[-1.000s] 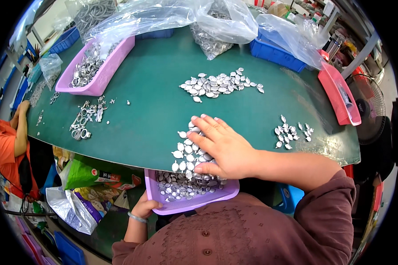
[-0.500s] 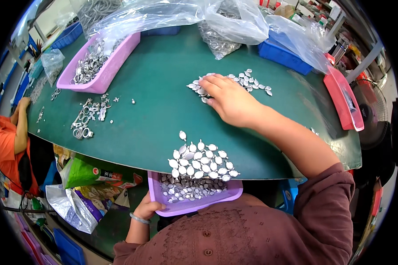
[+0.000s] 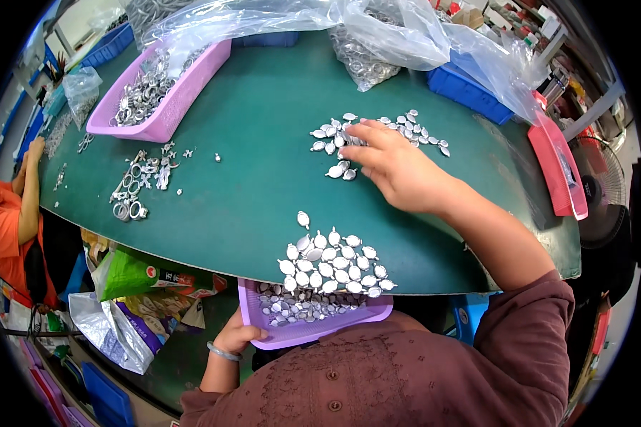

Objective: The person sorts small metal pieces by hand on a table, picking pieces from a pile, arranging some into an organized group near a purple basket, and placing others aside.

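My left hand (image 3: 236,336) grips the left side of a lilac plastic basket (image 3: 320,337), its thumb over the rim. Small silver metal pieces fill the bottom of the basket, which sits just under the table edge. Above it, on the green table, lies a cluster of flat oval silver pieces (image 3: 325,270) with small tabs. Farther out, my right hand (image 3: 406,171) reaches over a second scatter of similar oval pieces (image 3: 330,147). Its fingers are stretched and apart, the tips at the pieces; the palm's underside is hidden.
A larger lilac basket (image 3: 181,103) of silver rings stands at the far left, with loose rings (image 3: 137,211) before it. Clear plastic bags (image 3: 367,67), a blue basket (image 3: 470,91) and a red basket (image 3: 557,167) line the far and right sides. Another person's orange sleeve (image 3: 6,217) shows left.
My right hand has shifted slightly right and its fingers have spread, uncovering more oval pieces to its left. My left hand keeps its hold on the basket. The view has shifted a little.
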Available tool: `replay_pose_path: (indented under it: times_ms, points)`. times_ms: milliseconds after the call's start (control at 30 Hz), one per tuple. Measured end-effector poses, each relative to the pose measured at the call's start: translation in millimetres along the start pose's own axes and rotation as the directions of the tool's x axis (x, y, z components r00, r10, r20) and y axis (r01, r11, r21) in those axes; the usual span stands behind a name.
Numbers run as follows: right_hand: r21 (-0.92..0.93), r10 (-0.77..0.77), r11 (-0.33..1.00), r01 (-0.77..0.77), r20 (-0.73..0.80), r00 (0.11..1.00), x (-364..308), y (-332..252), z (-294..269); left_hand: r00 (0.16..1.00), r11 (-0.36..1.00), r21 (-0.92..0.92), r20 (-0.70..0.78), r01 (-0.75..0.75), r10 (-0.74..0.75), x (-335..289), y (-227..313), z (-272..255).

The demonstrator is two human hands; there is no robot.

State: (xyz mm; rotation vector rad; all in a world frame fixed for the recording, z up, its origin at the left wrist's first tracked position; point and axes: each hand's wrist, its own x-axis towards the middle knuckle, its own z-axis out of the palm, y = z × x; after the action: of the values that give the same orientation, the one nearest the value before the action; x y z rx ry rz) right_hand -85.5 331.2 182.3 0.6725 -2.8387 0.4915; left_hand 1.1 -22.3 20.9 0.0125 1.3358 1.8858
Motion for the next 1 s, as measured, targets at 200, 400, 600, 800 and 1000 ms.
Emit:
replay_pose_path:
  times_ms: [200,400,600,800,1000]
  points:
    - [-0.077,-0.161,0.983,0.164,0.042,0.986,2,-20,4,1.000,1.000,-0.009,0.008,-0.009,0.010,-1,-1,-1]
    - [-0.021,-0.075,0.997,0.075,-0.013,0.997,-6,-8,1,1.000,1.000,0.007,0.002,-0.002,0.002,-1,-3,-3]
    - [-0.030,-0.117,0.993,0.117,-0.016,0.993,-10,-9,-3,1.000,1.000,0.005,0.013,0.025,-0.025,-2,2,-1]
    - [0.003,-0.151,0.988,0.151,-0.083,0.985,9,-16,16,0.999,0.998,0.039,0.020,0.038,-0.039,-1,4,1]
    - [0.001,-0.126,0.992,0.126,-0.058,0.990,11,-13,17,1.000,0.999,0.030,0.009,0.025,-0.026,-4,5,1]
